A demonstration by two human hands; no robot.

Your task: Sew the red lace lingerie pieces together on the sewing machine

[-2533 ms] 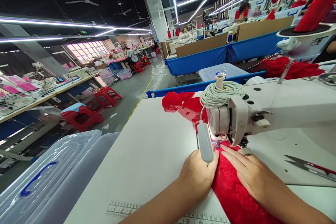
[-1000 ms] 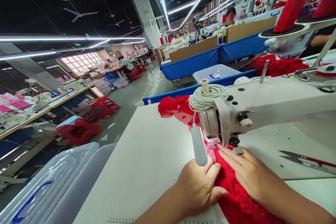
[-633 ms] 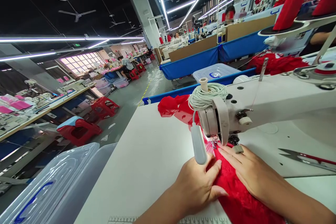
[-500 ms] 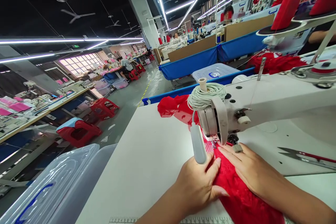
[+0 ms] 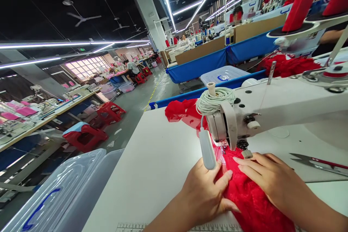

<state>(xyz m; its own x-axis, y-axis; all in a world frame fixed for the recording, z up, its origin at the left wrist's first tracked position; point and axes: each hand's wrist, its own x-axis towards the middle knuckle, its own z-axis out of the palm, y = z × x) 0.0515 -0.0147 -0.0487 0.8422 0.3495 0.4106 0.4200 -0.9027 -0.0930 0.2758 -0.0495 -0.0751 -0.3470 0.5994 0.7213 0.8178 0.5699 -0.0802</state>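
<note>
Red sheer fabric (image 5: 250, 195) lies bunched on the white table and runs under the presser foot (image 5: 223, 149) of a white sewing machine (image 5: 288, 98). My left hand (image 5: 203, 192) rests at the fabric's left edge, its fingers spread and the thumb apart. Flat on the fabric to the right is my right hand (image 5: 274, 177), fingers stretched toward the needle area. More red fabric (image 5: 179, 110) spreads out behind the machine head. A small grey lamp (image 5: 208, 150) hangs close above my left fingertips and hides part of them.
Thread snips (image 5: 320, 163) lie right of my right hand. A ruler strip (image 5: 130, 226) runs along the table's front edge. Lidded plastic boxes (image 5: 62, 192) stand at the left, red stools (image 5: 85, 137) beyond. Red thread cones (image 5: 301, 5) stand upper right. Other people sit at distant machines.
My right hand has slid back and to the right from the presser foot, its fingers now farther from the needle. The left hand stays nearly in place. The view has shifted slightly.
</note>
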